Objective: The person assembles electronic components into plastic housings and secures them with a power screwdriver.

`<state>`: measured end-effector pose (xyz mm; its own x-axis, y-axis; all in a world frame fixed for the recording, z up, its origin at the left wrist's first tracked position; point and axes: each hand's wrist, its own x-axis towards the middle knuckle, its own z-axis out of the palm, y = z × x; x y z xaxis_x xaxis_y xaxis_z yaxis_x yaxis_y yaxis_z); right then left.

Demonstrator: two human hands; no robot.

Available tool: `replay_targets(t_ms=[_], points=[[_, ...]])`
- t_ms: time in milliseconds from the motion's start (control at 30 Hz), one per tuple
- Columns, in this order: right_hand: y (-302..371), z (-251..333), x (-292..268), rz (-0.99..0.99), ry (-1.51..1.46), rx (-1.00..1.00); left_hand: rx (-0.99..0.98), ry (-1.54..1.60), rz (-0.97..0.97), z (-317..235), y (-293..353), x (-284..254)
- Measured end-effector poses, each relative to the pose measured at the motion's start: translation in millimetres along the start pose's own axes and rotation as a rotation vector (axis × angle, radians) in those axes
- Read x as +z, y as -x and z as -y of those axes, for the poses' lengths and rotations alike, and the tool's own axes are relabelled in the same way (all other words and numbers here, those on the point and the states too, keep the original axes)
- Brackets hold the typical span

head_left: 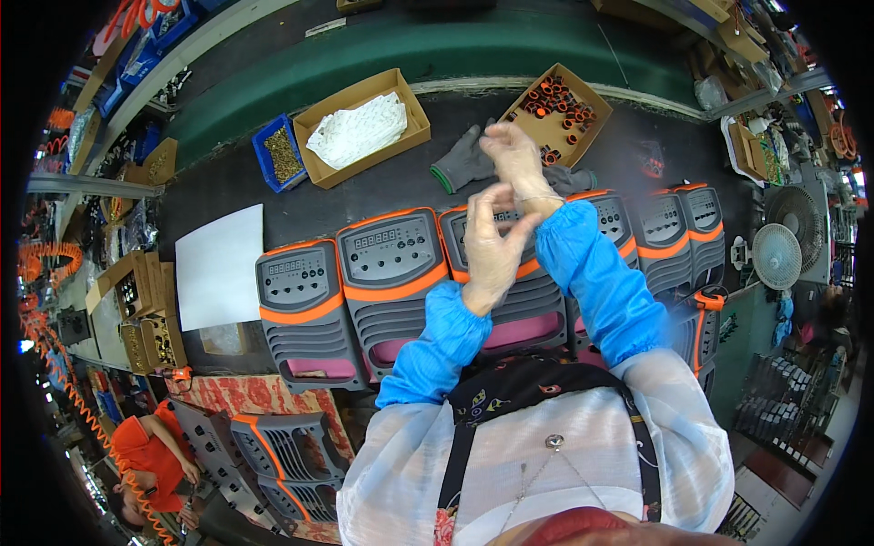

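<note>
Both my hands are raised over a row of grey plastic front panels [389, 250] with orange trim, small displays and knobs. My left hand [492, 241] hovers above a middle panel, thumb spread from its bent fingers, nothing visible in it. Its fingertips come close to my right wrist; whether they touch, I cannot tell. Farther out, my right hand [517, 162] has loosely bent fingers and also seems to hold nothing. A grey work glove [464, 161] lies just left of it, and another glove [572, 179] lies partly behind my right wrist. Blue sleeve covers wrap both forearms.
At the back stand a carton [596, 96] of black-and-orange knobs, a carton [412, 127] holding white wrapping, and a blue bin [264, 164] of brass parts. A white sheet [220, 264] lies left. A fan [777, 257] stands right. A co-worker [155, 460] sits lower left near more panels.
</note>
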<state>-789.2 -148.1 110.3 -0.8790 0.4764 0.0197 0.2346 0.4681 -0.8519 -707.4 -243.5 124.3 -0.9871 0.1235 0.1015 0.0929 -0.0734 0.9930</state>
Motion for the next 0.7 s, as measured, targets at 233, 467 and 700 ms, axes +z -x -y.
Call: replay_targets(t_ms=[233,467,700], points=[[10.8,-11.7,1.9,0.233,-0.659,0.598,0.322,-0.334,-0.057,29.4,-20.6,-8.2],[6.4,-33.5,4.8,0.382,-0.648,0.444,0.625,-0.524,-0.055,28.1,-31.6,-14.9],[-3.9,-34.1,4.9,0.536,0.162,-0.175,0.379,-0.625,0.026,46.7,-75.4,-29.2]])
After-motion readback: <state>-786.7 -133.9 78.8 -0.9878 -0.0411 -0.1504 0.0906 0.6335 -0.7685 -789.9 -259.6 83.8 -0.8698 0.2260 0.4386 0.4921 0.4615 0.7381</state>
